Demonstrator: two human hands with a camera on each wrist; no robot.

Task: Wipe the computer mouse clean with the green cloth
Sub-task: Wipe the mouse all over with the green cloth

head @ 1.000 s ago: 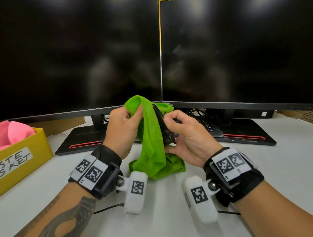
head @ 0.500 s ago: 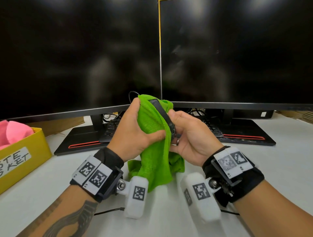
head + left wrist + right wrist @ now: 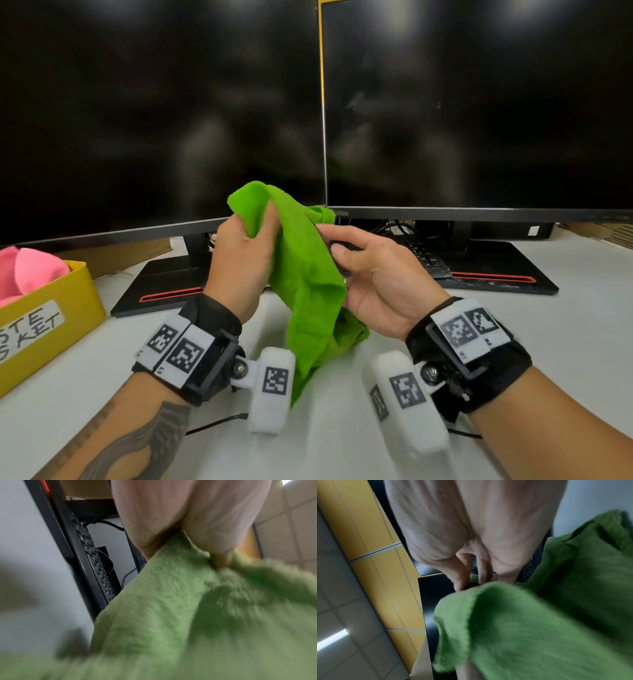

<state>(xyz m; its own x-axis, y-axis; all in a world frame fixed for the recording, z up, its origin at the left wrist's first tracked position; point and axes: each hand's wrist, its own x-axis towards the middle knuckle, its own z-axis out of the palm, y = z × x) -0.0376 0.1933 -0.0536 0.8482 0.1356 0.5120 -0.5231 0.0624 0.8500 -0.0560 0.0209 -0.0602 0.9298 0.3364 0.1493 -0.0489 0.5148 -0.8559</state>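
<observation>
In the head view my left hand (image 3: 258,224) grips the top of the green cloth (image 3: 308,291), which hangs down to the white desk between my hands. To its right, my right hand (image 3: 334,241) holds the black computer mouse (image 3: 346,245) between thumb and fingers. Only a dark sliver of the mouse shows, as the cloth drapes over its left side. The left wrist view shows my left hand's fingers (image 3: 214,545) pinching a fold of the cloth (image 3: 171,615). In the right wrist view the cloth (image 3: 539,622) covers what the curled fingers (image 3: 462,574) hold.
Two dark monitors (image 3: 154,120) (image 3: 479,102) stand close behind my hands on black bases with red stripes. A black keyboard (image 3: 426,255) lies under the right one. A yellow box (image 3: 58,308) with pink cloths (image 3: 30,274) sits at the left desk edge.
My left hand slid the cloth up over the mouse and pulled its top away to the left. The mouse, plainly seen before, is now mostly behind the cloth. My right thumb loosened slightly.
</observation>
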